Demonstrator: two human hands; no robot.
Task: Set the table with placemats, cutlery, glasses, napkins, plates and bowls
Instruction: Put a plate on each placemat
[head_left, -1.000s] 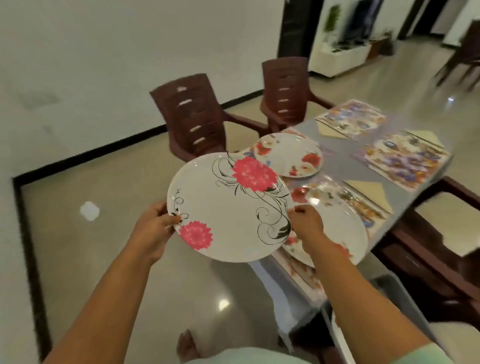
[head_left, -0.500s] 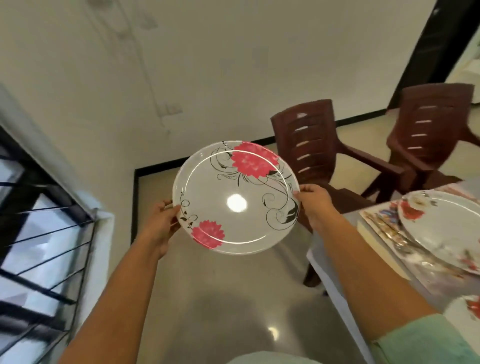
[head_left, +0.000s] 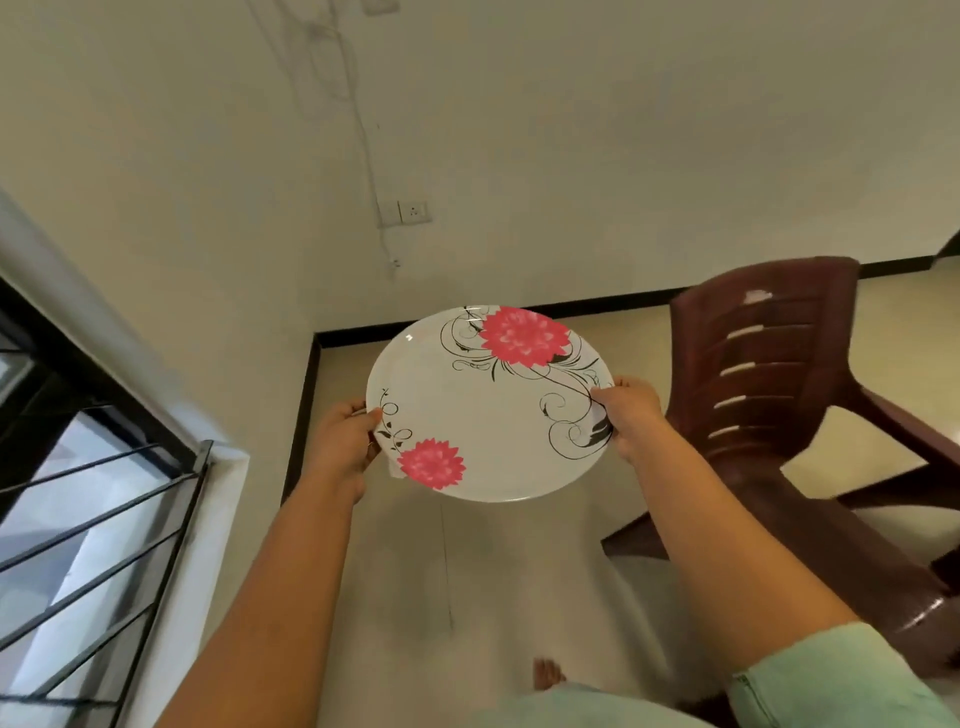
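A white plate (head_left: 493, 415) printed with two pink flowers and black swirls is held in the air over the floor, roughly level, at chest height. My left hand (head_left: 347, 441) grips its left rim, thumb on top. My right hand (head_left: 626, 415) grips the right rim the same way. The table and the other plates are out of view.
A dark brown plastic chair (head_left: 779, 374) stands close on the right, its back facing me. A cream wall with a socket (head_left: 413, 212) is ahead. A window with black bars (head_left: 78, 545) fills the lower left. My bare foot (head_left: 548, 673) shows on the tiled floor.
My view has swung left, away from the table; the placemats and set plates have dropped out of sight. Both hands keep the same grip on the plate.
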